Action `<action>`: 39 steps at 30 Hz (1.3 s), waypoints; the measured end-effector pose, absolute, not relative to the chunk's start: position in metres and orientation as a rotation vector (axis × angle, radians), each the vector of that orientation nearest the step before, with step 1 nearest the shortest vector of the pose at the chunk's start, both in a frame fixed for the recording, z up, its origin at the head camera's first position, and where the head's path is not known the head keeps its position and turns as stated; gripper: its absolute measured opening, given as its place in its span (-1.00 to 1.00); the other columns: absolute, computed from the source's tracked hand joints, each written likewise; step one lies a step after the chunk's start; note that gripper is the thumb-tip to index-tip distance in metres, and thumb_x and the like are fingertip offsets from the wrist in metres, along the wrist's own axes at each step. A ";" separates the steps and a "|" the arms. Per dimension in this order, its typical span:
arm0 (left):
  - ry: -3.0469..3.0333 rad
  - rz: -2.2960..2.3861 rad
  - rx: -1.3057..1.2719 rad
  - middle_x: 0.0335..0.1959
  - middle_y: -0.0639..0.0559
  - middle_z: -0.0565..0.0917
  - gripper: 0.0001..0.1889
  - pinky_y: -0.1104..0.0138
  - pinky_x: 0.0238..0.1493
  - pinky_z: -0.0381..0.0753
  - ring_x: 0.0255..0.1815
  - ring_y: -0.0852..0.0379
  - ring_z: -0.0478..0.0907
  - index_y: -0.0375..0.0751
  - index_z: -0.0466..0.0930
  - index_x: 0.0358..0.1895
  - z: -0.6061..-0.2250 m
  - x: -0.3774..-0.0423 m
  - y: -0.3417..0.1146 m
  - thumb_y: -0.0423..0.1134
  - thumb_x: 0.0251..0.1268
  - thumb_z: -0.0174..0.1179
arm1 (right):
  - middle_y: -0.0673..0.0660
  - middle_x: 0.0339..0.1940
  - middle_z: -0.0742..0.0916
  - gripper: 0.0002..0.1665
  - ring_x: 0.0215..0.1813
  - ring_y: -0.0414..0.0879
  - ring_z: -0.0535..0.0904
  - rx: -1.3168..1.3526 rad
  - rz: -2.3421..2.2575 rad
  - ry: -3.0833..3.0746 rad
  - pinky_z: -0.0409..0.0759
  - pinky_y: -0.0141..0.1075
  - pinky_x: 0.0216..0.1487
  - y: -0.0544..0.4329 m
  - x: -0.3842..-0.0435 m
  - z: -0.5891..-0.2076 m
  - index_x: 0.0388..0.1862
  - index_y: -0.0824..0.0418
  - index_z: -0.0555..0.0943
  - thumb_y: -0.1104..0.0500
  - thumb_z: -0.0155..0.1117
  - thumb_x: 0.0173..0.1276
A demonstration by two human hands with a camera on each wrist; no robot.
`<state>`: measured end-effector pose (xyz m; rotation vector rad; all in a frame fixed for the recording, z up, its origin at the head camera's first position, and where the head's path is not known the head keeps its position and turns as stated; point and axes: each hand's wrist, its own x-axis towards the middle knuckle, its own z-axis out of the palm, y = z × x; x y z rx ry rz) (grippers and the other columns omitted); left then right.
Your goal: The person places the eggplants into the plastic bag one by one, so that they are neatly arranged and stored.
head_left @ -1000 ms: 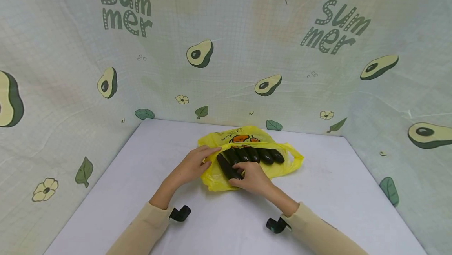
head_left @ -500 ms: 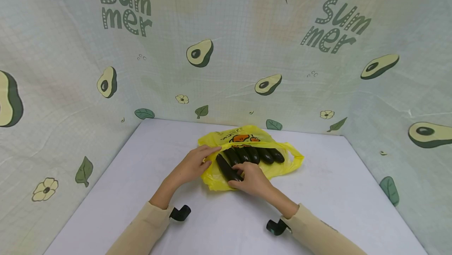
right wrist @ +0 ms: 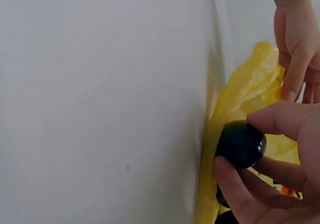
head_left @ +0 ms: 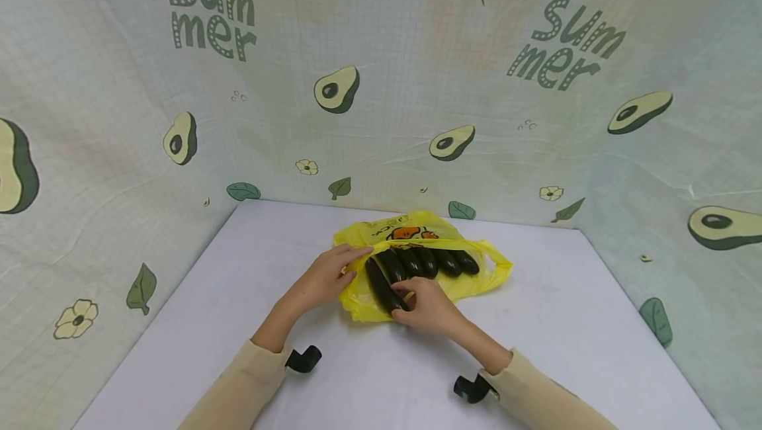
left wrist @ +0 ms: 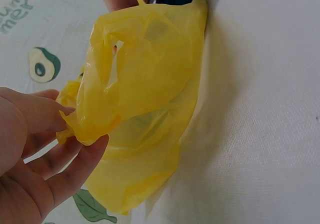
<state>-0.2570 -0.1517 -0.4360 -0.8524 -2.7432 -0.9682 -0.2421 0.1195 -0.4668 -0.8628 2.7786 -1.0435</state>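
Observation:
A yellow plastic bag [head_left: 359, 303] lies on its side on the white table, its mouth facing the person. Inside it several glossy dark eggplants [head_left: 425, 262] lie side by side. My left hand [head_left: 321, 279] holds the left edge of the bag's mouth, pinching the film between thumb and fingers in the left wrist view. With thumb and fingertips, my right hand [head_left: 433, 307] grips the near end of the leftmost eggplant [head_left: 379, 282], which lies slanted at the mouth. Its rounded end [right wrist: 241, 145] shows between the fingers in the right wrist view. The eggplants' far ends are hidden under the bag's upper layer.
White cloth covers the table [head_left: 536, 324] on both sides of the bag. A printed curtain [head_left: 387, 33] with avocados stands behind and at both sides. A black wrist camera [head_left: 304, 359] sits under the left cuff, another camera [head_left: 472, 389] under the right.
My right hand has shifted slightly toward the person and to the right, and the near end of the leftmost eggplant has come slightly nearer. The left hand and the bag look unchanged.

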 end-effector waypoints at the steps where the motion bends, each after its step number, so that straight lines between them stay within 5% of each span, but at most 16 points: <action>1: -2.743 -0.965 -0.850 0.18 -0.05 0.67 -0.40 0.17 0.00 0.60 -0.01 0.03 0.58 0.01 0.50 0.55 -0.436 -0.257 -0.152 -0.46 0.51 0.25 | 0.10 -0.11 0.78 -0.47 -0.25 -0.16 0.73 -0.863 -1.059 2.779 0.70 -0.35 -0.24 0.119 -0.242 -0.468 0.20 0.28 0.74 0.15 0.56 0.27; 39: -2.739 -0.956 -0.855 0.21 -0.06 0.66 -0.40 0.15 0.03 0.62 0.05 0.02 0.60 0.00 0.50 0.54 -0.435 -0.256 -0.152 -0.46 0.51 0.25 | 0.10 -0.12 0.79 -0.60 -0.28 -0.15 0.74 -0.693 -1.334 2.903 0.69 -0.38 -0.27 0.102 -0.242 -0.488 0.04 0.19 0.82 0.08 0.66 0.26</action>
